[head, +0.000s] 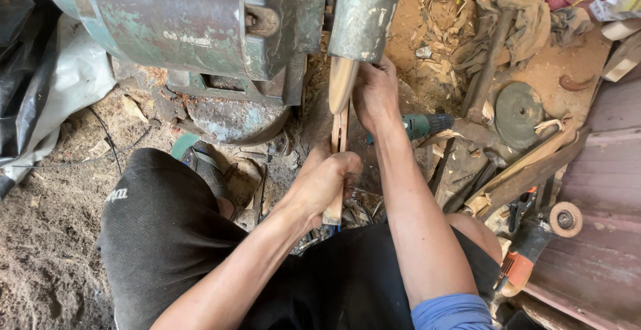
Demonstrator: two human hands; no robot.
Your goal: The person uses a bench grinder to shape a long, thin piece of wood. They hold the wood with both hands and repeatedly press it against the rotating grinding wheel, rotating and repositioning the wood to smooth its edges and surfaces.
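Observation:
I hold a long wooden spoon-shaped piece (341,96) upright against the grey guard (364,9) of a green bench grinder (200,23). My left hand (322,182) is shut around the lower handle of the wooden piece. My right hand (376,93) grips its wider upper end, just under the guard. The top of the wooden piece is hidden behind the guard.
A green cordless drill (422,125) lies just right of my right hand. Farther right are wooden strips (527,166), a round grey disc (518,111), pliers and an orange power tool (527,256). Wood shavings (441,9) and sawdust cover the ground. My knees in black shorts (167,230) frame the spot.

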